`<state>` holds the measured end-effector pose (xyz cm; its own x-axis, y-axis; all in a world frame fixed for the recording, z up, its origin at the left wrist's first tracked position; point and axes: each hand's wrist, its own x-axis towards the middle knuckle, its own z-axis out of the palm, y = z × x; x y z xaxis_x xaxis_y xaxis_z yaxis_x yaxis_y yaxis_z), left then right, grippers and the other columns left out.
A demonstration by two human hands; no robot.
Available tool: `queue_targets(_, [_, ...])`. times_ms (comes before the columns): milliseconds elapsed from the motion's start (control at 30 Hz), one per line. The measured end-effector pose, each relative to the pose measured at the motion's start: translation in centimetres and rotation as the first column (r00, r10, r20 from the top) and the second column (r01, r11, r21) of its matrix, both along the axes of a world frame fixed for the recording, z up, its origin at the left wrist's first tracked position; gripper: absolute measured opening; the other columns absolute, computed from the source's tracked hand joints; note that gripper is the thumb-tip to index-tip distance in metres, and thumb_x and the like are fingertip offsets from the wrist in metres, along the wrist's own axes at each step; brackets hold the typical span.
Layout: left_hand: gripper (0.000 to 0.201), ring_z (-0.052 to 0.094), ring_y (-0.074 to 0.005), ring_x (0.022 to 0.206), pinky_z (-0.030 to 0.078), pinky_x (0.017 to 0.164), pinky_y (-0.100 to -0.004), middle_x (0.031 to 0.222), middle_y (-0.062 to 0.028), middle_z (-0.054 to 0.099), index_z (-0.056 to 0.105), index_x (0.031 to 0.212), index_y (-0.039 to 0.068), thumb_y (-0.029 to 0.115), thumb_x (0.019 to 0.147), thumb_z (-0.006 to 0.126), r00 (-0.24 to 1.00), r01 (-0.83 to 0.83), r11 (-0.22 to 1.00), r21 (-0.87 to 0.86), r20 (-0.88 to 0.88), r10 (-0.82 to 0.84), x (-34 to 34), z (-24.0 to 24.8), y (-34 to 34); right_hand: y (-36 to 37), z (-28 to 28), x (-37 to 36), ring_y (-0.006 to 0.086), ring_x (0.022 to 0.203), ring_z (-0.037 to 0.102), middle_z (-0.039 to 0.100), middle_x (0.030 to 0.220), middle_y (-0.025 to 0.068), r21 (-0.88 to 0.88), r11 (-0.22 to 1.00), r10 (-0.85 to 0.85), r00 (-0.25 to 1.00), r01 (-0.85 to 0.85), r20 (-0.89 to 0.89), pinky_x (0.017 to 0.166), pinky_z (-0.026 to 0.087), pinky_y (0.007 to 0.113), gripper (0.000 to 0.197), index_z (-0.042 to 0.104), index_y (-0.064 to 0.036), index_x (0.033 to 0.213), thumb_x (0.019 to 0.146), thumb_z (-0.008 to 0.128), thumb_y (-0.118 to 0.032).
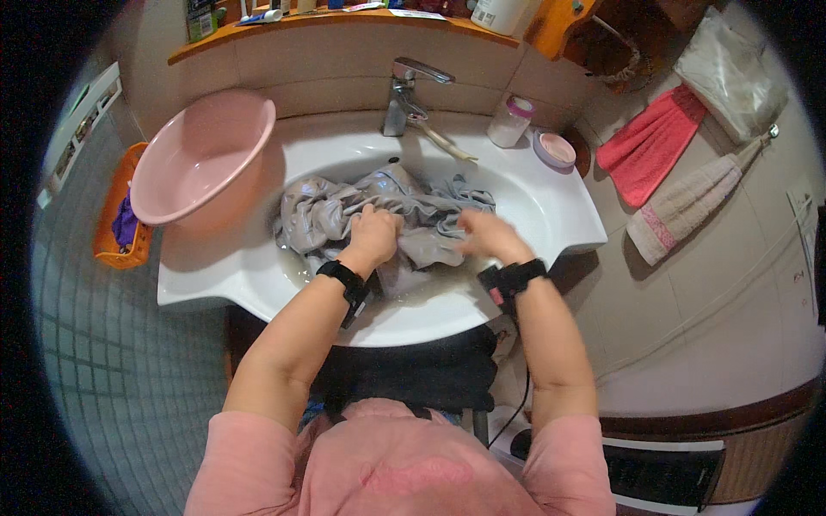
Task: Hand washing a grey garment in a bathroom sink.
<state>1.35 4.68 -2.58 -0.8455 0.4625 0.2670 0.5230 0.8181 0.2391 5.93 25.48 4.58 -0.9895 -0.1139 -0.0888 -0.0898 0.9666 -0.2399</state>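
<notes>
A soaked grey garment (323, 211) lies bunched up in the white sink (344, 318), with cloudy water around it. My left hand (374, 235) presses into the middle of the cloth, its fingers closed on a fold. Farther right, my right hand (492, 234) pinches the cloth's right part, its fingertips partly hidden and slightly blurred. Dark bands circle both wrists. Behind the cloth stands a chrome faucet (401, 103), with a pale tube (443, 144) lying below its spout.
A pink basin (202, 159) rests tilted on the sink's left side, beside an orange basket (120, 206) with purple cloth. A lidded jar (511, 122) and small round tub (555, 150) stand at the back right. Towels (652, 142) hang on the right wall; a wooden shelf (344, 24) runs above.
</notes>
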Motion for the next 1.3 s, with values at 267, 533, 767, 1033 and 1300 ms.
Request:
queue_targets(267, [0.012,0.051,-0.0385,0.067,0.039,0.058,-0.0406,0.066,-0.0216,0.052,0.05,0.064,-0.001,-0.009,0.056,0.046,0.972,0.233,0.854,0.464,-0.105,-0.208,-0.2,2.1,-1.9,-1.6,-3.4,-0.6,0.0369,0.087,0.057,0.061,0.088,0.0191,0.044,0.993,-0.097,0.974,0.108,-0.206,0.075,0.046,0.045,0.015,0.061,-0.0032,0.082,0.074,0.049,-0.005])
queue_targets(533, [0.016,0.049,-0.0354,0.078,0.039,0.067,-0.0401,0.076,-0.018,0.054,0.049,0.071,0.001,-0.008,0.059,0.047,0.943,0.209,0.846,0.491,-0.329,-0.041,-1.3,10.5,-4.7,-1.0,5.4,-1.6,0.0334,0.07,0.057,0.059,0.075,0.0194,-0.17,0.985,-0.084,0.849,-0.008,-0.522,0.064,0.044,0.041,0.011,0.059,-0.0015,0.078,0.071,0.055,-0.009])
queue_targets(767, [0.036,0.049,-0.0336,0.096,0.041,0.082,-0.0387,0.096,-0.0142,0.058,0.056,0.098,0.007,-0.003,0.064,0.053,0.955,-0.006,0.903,0.43,-0.264,0.133,-1.1,8.0,-4.7,-2.0,3.9,-3.3,0.0312,0.063,0.055,0.057,0.067,0.0168,-0.525,0.851,-0.258,0.865,-0.008,-0.43,0.062,0.044,0.037,0.014,0.056,-0.001,0.078,0.071,0.054,-0.012])
queue_targets(1033, [0.012,0.052,-0.0188,0.079,0.043,0.07,-0.031,0.085,-0.0069,0.055,0.052,0.087,0.007,0.012,0.076,0.057,0.831,-0.354,0.438,0.826,0.493,-0.258,-0.7,1.2,-1.3,-5.7,-2.3,-3.1,0.0405,0.083,0.052,0.052,0.09,0.0272,-0.745,0.66,-0.491,0.804,0.093,-0.334,0.076,0.039,0.044,0.026,0.04,0.0016,0.096,0.082,0.048,-0.019])
queue_targets(1300, [0.041,0.05,-0.0183,0.092,0.044,0.077,-0.0343,0.101,-0.008,0.05,0.038,0.121,0.015,0.007,0.081,0.045,0.626,-0.623,-0.193,0.758,0.335,-0.704,2.1,1.6,1.0,-9.6,-3.6,-1.7,0.045,0.085,0.054,0.057,0.093,0.0269,-0.71,0.7,-0.43,0.84,0.078,-0.331,0.071,0.041,0.049,0.033,0.039,-0.0066,0.11,0.085,0.047,-0.027])
